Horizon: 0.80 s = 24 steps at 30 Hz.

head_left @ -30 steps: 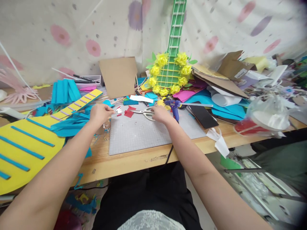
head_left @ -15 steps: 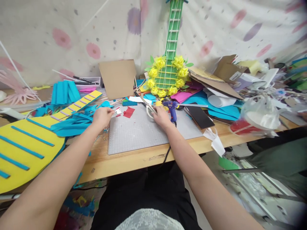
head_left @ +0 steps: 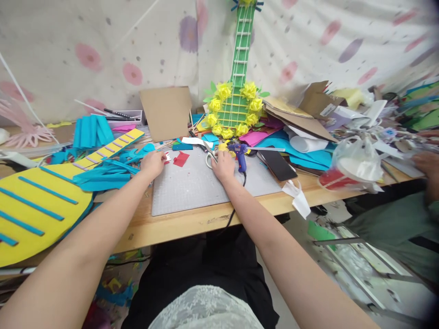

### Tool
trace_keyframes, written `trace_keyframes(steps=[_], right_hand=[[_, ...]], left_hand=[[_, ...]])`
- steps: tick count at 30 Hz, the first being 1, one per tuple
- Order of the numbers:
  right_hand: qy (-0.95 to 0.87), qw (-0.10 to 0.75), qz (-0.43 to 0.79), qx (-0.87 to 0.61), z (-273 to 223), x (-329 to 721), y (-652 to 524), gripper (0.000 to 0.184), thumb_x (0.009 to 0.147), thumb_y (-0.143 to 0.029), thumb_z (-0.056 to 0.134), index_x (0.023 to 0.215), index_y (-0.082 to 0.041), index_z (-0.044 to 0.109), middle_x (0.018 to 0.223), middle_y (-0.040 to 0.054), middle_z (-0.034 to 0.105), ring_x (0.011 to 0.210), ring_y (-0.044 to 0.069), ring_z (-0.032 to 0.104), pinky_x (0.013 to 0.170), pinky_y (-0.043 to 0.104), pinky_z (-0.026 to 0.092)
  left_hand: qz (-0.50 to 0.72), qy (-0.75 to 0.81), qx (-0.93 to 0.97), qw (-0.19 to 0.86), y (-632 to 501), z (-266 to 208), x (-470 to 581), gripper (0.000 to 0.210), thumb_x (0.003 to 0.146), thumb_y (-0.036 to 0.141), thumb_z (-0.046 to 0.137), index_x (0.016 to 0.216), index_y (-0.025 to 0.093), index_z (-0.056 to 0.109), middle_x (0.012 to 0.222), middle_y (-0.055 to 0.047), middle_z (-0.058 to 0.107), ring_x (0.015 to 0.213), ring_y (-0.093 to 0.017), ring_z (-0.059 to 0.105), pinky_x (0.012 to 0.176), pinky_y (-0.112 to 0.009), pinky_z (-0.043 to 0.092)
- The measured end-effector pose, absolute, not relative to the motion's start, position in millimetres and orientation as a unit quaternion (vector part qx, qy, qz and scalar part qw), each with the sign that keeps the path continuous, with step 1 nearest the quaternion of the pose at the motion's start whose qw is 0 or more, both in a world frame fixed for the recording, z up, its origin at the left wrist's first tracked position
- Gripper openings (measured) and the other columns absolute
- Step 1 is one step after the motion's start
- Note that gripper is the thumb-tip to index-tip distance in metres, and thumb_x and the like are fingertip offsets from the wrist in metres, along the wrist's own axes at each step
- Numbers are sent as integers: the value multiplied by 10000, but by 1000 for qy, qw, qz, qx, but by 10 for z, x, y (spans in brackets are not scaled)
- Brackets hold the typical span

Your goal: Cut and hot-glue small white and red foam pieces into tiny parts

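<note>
My left hand (head_left: 153, 165) is closed in a pinch at the left edge of the grey cutting mat (head_left: 192, 192). At its fingertips shows a small white-and-red piece (head_left: 168, 158), too small to make out well. A red scrap (head_left: 181, 159) lies on the mat just right of it. My right hand (head_left: 223, 166) is closed at the pale handles of a pair of scissors (head_left: 209, 157), low over the mat, blades pointing away from me. Its fingers partly hide the handles. Close by on the right stands a blue glue gun (head_left: 240, 160).
A yellow guitar-shaped cutout (head_left: 37, 201) and blue strips (head_left: 103, 179) lie left. Behind stands a green guitar model (head_left: 240, 68) with yellow flowers. A phone (head_left: 278, 164), white scrap (head_left: 298, 198) and bagged bucket (head_left: 353, 167) are right. Another person's hand (head_left: 427, 162) shows far right.
The scissors have come down closer to the mat, with my right hand still at their handles. My left hand stays pinched near the mat's edge. Another person's hand has appeared far right.
</note>
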State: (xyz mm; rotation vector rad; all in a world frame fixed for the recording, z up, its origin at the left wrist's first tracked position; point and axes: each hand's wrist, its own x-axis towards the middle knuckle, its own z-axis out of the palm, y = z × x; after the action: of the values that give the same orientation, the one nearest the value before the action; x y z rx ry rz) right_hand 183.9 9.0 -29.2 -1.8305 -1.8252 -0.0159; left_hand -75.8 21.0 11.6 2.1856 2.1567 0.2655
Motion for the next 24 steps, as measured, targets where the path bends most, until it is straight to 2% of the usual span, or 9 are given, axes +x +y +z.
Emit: trace_keyframes(steps=[4,8,13,16,20,24], right_hand=[[-682,280,-10,-676,-311,1826,82,222,864,-301,441,978,-159,569,1025,133,568,980,246,480,778,331,397],[-683,279,-16,-674,-320,1818,81,206,863,-284,443,970,-163,569,1018,124,571,979,239,482,780,321,395],[-695,270,-11,-667,-311,1811,78,208,873,-280,426,971,-164,569,1018,127,568,993,236,475,799,320,388],[-701,271,-9,-660,-295,1808,64,215,878,-278,413,974,-167,571,1016,123,568,987,236,476,810,324,384],[-703,271,4,-657,-265,1808,35,206,864,-252,422,968,-169,578,1011,120,572,982,240,477,796,325,386],[-714,280,15,-642,-258,1800,34,207,857,-234,420,970,-164,579,1019,124,572,994,239,477,815,326,382]], left_hand=[[51,711,699,61,299,152,-771,248,790,260,487,974,223,648,1075,-82,668,963,-232,608,730,-301,447],[8,705,708,40,327,227,-743,238,805,257,459,957,219,638,1059,-98,673,963,-243,615,729,-303,443],[-41,656,753,-34,256,258,-677,366,834,132,328,1082,111,595,1071,-193,643,1034,-292,584,804,-357,429],[-47,620,781,-59,226,244,-668,394,828,76,282,1081,69,584,1083,-210,625,1054,-284,567,856,-370,412],[-50,592,803,-54,220,248,-683,375,832,71,286,1053,55,589,1070,-215,619,1051,-276,560,879,-379,404],[-25,573,817,-55,187,287,-713,340,825,104,348,1025,91,623,1087,-198,600,1100,-285,517,904,-384,390]])
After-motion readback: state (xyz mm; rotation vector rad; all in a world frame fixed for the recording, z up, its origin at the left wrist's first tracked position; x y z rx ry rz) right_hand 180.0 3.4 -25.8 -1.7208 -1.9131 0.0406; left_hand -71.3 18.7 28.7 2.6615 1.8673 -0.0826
